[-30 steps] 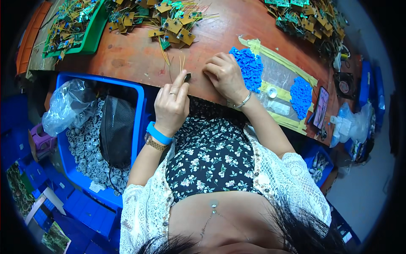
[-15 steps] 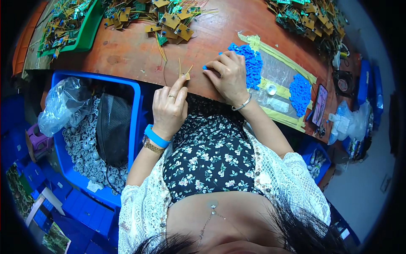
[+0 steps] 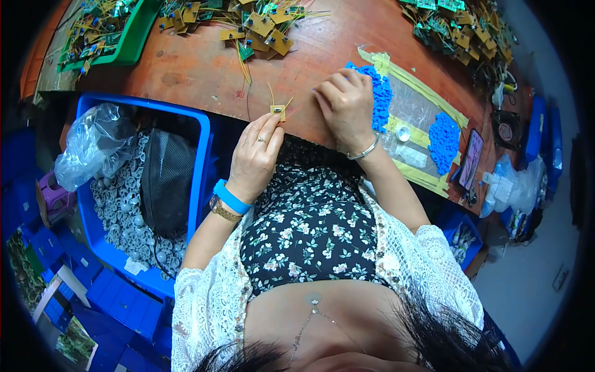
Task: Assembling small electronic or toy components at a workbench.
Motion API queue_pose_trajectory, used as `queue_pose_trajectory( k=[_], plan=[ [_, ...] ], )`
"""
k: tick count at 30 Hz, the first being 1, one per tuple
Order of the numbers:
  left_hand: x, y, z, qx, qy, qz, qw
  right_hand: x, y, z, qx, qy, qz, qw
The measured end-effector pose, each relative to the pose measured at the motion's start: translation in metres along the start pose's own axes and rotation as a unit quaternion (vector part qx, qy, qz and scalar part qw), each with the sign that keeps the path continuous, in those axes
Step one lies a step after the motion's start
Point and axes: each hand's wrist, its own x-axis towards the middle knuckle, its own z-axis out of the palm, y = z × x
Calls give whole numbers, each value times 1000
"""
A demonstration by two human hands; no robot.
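My left hand (image 3: 255, 149) is at the table's near edge, its fingertips closed on a small tan circuit board (image 3: 277, 112) with a dark component and thin wires. Just to the right, my right hand (image 3: 348, 108) is bent over the tabletop, its fingers drawn together. Whatever those fingers hold, if anything, is hidden. Beside this hand lies a pile of small blue pieces (image 3: 382, 98), partly covered by it.
More tan and green wired boards (image 3: 263, 28) are heaped at the back, with others in a green tray (image 3: 133, 46). A second blue pile (image 3: 444, 142), a phone (image 3: 471, 158) and a small round tin (image 3: 403, 133) lie right. A blue bin (image 3: 204, 142) of grey parts stands left.
The blue piece at my right fingertips is no longer visible, and that hand has shifted slightly right. My left fingers have moved down the board, so its dark component now shows.
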Motion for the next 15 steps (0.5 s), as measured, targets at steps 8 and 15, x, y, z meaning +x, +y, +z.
queue_pose_trajectory(
  k=[8,15],
  plan=[
    [2,-1,-3,18,-12,21,1000,8,-25,22,280,-95,34,955],
    [4,-1,-7,35,-26,45,998,9,-27,28,261,-93,17,961]
  ],
)
